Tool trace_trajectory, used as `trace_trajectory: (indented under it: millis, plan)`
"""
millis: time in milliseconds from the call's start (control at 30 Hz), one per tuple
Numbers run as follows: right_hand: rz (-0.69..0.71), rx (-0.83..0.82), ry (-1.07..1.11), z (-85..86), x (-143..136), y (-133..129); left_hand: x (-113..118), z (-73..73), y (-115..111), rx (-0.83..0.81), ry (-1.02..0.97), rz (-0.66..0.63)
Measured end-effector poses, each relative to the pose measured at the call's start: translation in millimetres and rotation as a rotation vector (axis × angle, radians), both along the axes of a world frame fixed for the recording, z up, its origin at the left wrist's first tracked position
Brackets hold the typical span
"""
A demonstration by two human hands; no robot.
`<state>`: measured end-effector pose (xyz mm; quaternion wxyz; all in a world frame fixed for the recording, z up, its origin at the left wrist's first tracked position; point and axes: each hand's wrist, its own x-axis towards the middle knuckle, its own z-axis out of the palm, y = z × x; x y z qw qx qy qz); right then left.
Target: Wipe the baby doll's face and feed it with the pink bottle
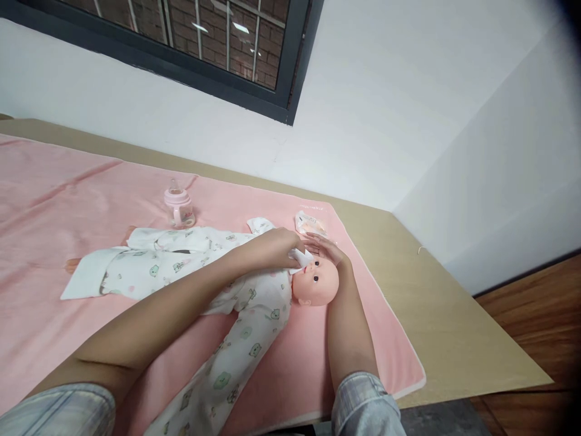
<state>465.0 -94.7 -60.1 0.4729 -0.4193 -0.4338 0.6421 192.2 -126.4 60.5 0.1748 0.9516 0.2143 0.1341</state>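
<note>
A baby doll (323, 286) lies on its back on a pink blanket (295, 363), its bald head toward the right. It wears a white printed outfit (254, 327) with long sleeves and legs. My left hand (285, 247) is closed on a white cloth (305, 258) at the doll's mouth and chin. Beside the far side of the doll's head is my right hand (324, 247), fingers stretched out, the forearm passing round the top of the head.
A pink-lidded baby bottle (179, 209) stands on the blanket beyond the doll's legs. Just behind my right hand lies a small clear packet (309, 223). The tan tabletop (408, 290) borders a white wall with a dark-framed window (285, 91).
</note>
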Motion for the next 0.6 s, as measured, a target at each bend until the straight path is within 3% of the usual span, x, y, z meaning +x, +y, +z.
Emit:
trace_trajectory:
  millis: [600]
  plan:
    - [0.014,0.006,0.000,-0.5,0.5,-0.3,0.7,-1.9,1.1,0.081,-0.016,0.055]
